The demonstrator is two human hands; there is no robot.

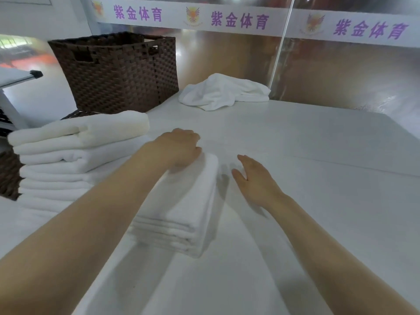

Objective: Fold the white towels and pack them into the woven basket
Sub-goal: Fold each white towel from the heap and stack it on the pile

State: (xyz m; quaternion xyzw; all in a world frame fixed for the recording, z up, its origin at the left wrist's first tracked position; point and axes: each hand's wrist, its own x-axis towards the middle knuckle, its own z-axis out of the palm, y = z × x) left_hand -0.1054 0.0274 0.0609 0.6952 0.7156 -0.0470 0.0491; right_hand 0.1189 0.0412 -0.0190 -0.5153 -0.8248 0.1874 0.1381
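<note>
Towel (181, 205) folded on desk (318, 155), left hand (181, 148) gripping its far end, right hand (254, 178) open beside; next, into basket (118, 73).

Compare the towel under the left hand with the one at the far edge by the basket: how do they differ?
The near towel is folded into a flat layered rectangle; the far towel is a crumpled, unfolded heap. The left hand rests on the near towel; nothing touches the far towel. The near towel lies mid-table; the far towel lies right of the woven basket. Both are white, on the table.
</note>
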